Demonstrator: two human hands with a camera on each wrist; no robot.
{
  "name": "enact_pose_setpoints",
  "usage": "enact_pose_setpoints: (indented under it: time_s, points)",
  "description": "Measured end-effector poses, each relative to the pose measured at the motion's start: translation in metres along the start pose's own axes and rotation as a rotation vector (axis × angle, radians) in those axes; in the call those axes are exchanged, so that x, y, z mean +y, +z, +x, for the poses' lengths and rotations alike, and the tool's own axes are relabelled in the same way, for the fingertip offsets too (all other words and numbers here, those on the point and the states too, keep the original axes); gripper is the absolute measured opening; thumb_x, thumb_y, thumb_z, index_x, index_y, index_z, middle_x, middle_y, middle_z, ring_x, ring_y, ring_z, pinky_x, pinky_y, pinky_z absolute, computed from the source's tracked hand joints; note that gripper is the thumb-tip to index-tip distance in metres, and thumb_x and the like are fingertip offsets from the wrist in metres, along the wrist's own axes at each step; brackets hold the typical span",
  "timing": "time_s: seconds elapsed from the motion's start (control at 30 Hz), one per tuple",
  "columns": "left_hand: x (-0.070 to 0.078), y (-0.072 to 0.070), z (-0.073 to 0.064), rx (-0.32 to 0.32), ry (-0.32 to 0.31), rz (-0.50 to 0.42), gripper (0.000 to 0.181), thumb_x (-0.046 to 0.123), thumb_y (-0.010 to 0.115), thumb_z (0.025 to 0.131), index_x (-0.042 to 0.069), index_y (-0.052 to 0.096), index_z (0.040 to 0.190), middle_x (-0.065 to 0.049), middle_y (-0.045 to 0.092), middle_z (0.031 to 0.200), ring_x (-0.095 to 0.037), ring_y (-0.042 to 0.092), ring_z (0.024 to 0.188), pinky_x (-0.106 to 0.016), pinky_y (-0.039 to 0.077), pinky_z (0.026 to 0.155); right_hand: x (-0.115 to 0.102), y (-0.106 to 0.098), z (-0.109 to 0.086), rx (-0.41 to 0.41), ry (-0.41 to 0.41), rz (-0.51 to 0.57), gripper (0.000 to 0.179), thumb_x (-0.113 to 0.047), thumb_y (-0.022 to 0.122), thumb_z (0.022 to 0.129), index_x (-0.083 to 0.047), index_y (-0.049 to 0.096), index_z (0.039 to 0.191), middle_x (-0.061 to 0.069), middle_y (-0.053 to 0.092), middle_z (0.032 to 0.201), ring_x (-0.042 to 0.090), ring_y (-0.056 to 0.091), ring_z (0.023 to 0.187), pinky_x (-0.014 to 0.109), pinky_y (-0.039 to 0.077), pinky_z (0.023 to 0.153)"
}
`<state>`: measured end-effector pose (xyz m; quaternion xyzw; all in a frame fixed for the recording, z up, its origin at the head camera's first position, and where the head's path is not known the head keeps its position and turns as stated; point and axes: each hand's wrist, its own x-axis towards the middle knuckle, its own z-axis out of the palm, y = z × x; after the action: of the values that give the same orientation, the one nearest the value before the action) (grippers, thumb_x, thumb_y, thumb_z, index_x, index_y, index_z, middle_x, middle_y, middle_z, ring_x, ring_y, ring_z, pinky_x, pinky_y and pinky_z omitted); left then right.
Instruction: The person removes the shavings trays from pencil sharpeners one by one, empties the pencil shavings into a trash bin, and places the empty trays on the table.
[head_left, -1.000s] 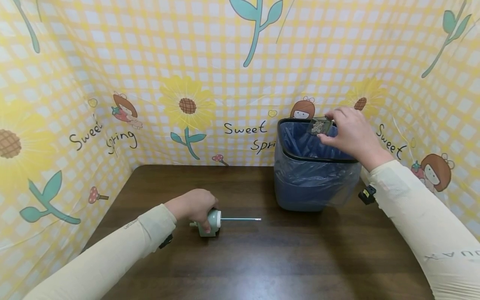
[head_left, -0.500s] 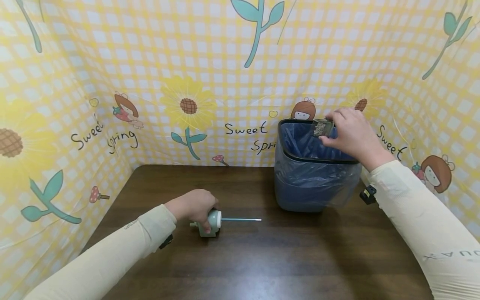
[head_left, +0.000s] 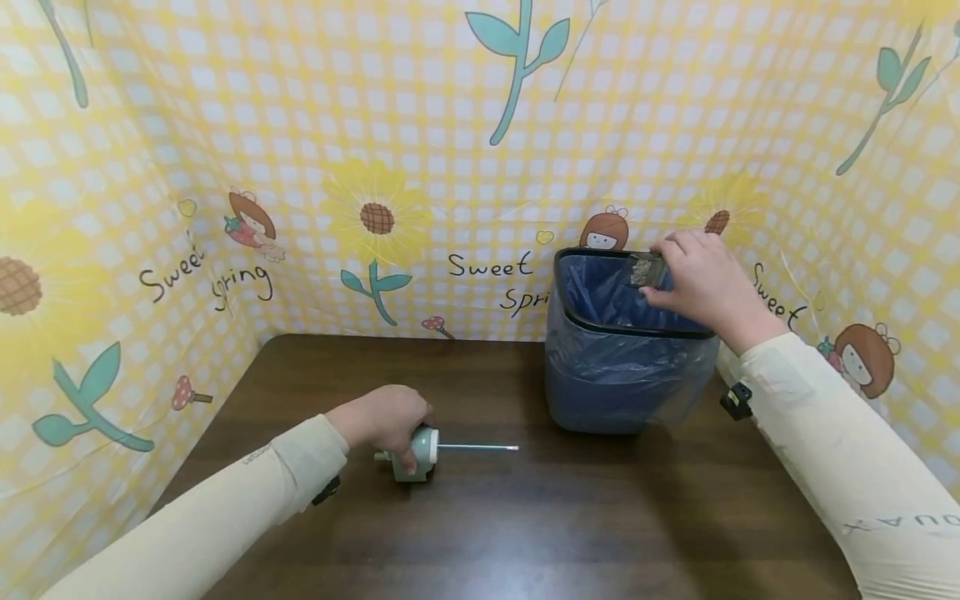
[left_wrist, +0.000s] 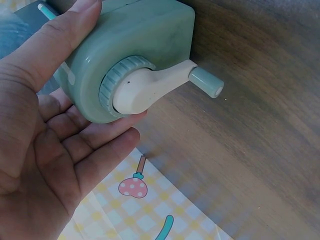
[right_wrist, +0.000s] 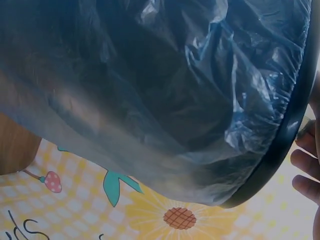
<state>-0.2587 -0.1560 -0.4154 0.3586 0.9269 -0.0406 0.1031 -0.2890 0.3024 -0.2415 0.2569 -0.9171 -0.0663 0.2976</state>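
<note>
In the head view my left hand [head_left: 393, 421] grips a green hand-crank pencil sharpener [head_left: 424, 447] on the table. A light-blue pencil [head_left: 480, 447] sticks out of its front, pointing right. The left wrist view shows the white crank arm [left_wrist: 150, 90] with its green knob [left_wrist: 206, 82], untouched by the fingers. Over the bin's mouth, my right hand [head_left: 705, 279] pinches a small see-through shavings drawer [head_left: 642, 269] between thumb and fingers. The drawer is tilted, with greyish shavings visible in it. In the right wrist view, the bin's rim mostly hides the drawer.
A blue-grey trash bin [head_left: 600, 387] with a clear liner [right_wrist: 150, 100] and black rim [head_left: 637, 327] stands at the back right of the dark wooden table [head_left: 487, 533]. Yellow checked cloth [head_left: 465, 192] walls the back and both sides.
The drawer in my right hand has turned and sits slightly lower over the bin. My left hand keeps its hold on the sharpener. The head view has shifted a little.
</note>
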Motion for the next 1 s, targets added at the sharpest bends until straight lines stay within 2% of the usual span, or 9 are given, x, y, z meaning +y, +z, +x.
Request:
enact_pose_setpoints:
  time_s: [0.47, 0.73, 1.0]
  points:
    - [-0.0004, -0.0012, 0.0015, -0.014, -0.001, 0.001, 0.06, 0.053, 0.094, 0.064, 0.019, 0.073, 0.109, 0.012, 0.069, 0.092, -0.009, 0.06, 0.081, -0.032, 0.054, 0.079, 0.0029, -0.0017, 0.0018, -0.017, -0.04, -0.043, 0.07, -0.038, 0.088, 0.078, 0.007, 0.062, 0.125, 0.026, 0.064, 0.116, 0.044, 0.058, 0.111, 0.059, 0.042, 0.102]
    - [-0.0001, -0.0013, 0.0012, -0.017, 0.001, 0.0, 0.059, 0.054, 0.094, 0.065, 0.019, 0.073, 0.108, 0.012, 0.068, 0.092, -0.008, 0.06, 0.079, -0.032, 0.054, 0.079, 0.0016, -0.0033, 0.005, -0.005, -0.09, -0.075, 0.067, -0.037, 0.088, 0.078, 0.007, 0.063, 0.121, 0.025, 0.064, 0.115, 0.044, 0.058, 0.111, 0.058, 0.043, 0.101]
    - [-0.0001, -0.0019, 0.0006, -0.021, -0.001, -0.009, 0.06, 0.054, 0.094, 0.064, 0.02, 0.073, 0.109, 0.012, 0.069, 0.092, -0.008, 0.061, 0.08, -0.032, 0.054, 0.078, -0.0007, -0.0041, 0.0066, -0.041, -0.099, -0.108, 0.067, -0.038, 0.088, 0.078, 0.007, 0.062, 0.12, 0.025, 0.063, 0.117, 0.044, 0.056, 0.112, 0.058, 0.042, 0.102]
